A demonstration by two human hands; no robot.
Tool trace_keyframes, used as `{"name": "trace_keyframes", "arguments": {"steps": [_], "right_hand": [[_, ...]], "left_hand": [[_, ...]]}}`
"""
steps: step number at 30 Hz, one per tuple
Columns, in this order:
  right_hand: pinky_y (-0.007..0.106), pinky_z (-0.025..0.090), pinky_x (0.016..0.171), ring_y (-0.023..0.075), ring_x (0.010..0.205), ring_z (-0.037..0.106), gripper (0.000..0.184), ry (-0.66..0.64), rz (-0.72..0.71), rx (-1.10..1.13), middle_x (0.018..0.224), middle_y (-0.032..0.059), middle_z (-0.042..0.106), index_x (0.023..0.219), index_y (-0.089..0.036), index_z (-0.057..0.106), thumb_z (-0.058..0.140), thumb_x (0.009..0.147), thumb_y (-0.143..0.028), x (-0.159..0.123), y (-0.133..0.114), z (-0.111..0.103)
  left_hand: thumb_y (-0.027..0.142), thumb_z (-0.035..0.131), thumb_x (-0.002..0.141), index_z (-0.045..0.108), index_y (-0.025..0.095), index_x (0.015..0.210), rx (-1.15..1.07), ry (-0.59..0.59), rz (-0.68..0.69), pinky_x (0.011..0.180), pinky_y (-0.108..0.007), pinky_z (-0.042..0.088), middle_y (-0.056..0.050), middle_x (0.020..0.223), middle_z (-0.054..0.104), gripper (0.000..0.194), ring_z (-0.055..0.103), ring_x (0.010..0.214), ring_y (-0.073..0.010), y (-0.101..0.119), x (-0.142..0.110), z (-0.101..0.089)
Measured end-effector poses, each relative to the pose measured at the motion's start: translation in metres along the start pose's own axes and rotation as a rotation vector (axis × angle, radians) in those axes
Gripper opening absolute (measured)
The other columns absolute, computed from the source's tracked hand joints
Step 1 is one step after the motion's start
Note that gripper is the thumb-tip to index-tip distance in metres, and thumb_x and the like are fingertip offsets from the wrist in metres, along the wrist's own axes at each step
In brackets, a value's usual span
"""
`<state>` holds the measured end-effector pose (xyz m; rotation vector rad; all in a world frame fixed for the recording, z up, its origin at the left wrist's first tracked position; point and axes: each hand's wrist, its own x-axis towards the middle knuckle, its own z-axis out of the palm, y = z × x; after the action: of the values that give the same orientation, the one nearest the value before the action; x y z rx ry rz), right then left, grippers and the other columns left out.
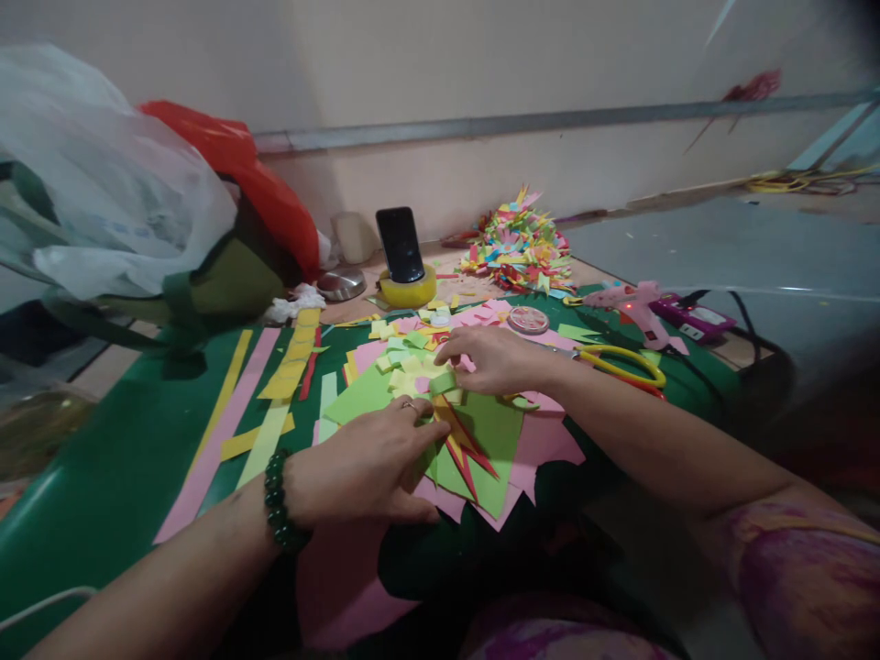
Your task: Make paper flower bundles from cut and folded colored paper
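Pale wall [446, 55], grey ledge [481, 130], green tabletop [124, 458]

On my green mat [137, 412] lie strips [218, 435], pink sheets [550, 449], scissors [592, 352] and a glue gun [641, 307]; on the tabletop [445, 259] behind it I see tape [409, 291] and a paper pile [519, 247].

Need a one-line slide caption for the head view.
Left hand and right hand at layered coloured paper, with a pink glue gun and scissors to the right.
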<state>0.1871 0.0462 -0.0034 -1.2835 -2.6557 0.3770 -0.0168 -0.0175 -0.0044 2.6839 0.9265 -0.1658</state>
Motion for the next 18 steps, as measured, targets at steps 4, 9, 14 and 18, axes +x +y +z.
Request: {"name": "trace_keyframes", "arguments": {"steps": [4, 9, 14, 18], "right_hand": [[0.027, 0.042, 0.076, 0.0208, 0.1, 0.061, 0.047, -0.037, -0.106, -0.014, 0.11, 0.0066, 0.071, 0.113, -0.022, 0.072, 0.057, 0.072, -0.005, 0.0, 0.002, 0.001], [0.026, 0.04, 0.07, 0.0179, 0.087, 0.064, 0.035, -0.089, -0.062, -0.009, 0.097, 0.0059, 0.075, 0.11, -0.021, 0.074, 0.06, 0.079, -0.011, 0.002, 0.001, 0.001], [0.025, 0.038, 0.065, 0.0166, 0.082, 0.064, 0.029, -0.076, -0.038, -0.01, 0.094, 0.0052, 0.076, 0.104, -0.021, 0.077, 0.059, 0.082, -0.012, 0.006, 0.001, 0.005], [0.027, 0.04, 0.069, 0.0178, 0.088, 0.063, 0.032, -0.02, -0.096, -0.018, 0.1, 0.0063, 0.074, 0.101, -0.021, 0.078, 0.056, 0.081, -0.008, 0.008, 0.005, 0.011]], "left_hand": [[0.052, 0.071, 0.074, 0.055, 0.021, 0.128, 0.008, 0.014, 0.009, 0.092, -0.042, 0.048, -0.014, 0.131, 0.054, 0.065, 0.055, 0.114, -0.0328, -0.001, 0.0, 0.001], [0.053, 0.071, 0.073, 0.055, 0.023, 0.128, 0.016, 0.036, 0.02, 0.092, -0.041, 0.048, -0.013, 0.13, 0.055, 0.065, 0.055, 0.113, -0.0317, -0.004, 0.0, 0.006], [0.052, 0.072, 0.073, 0.055, 0.023, 0.127, 0.012, 0.038, 0.024, 0.091, -0.042, 0.048, -0.013, 0.13, 0.055, 0.063, 0.055, 0.112, -0.0314, -0.004, 0.0, 0.006], [0.052, 0.072, 0.072, 0.055, 0.023, 0.127, -0.005, 0.042, 0.034, 0.092, -0.042, 0.047, -0.013, 0.131, 0.054, 0.064, 0.055, 0.113, -0.032, -0.004, 0.0, 0.006]]}}
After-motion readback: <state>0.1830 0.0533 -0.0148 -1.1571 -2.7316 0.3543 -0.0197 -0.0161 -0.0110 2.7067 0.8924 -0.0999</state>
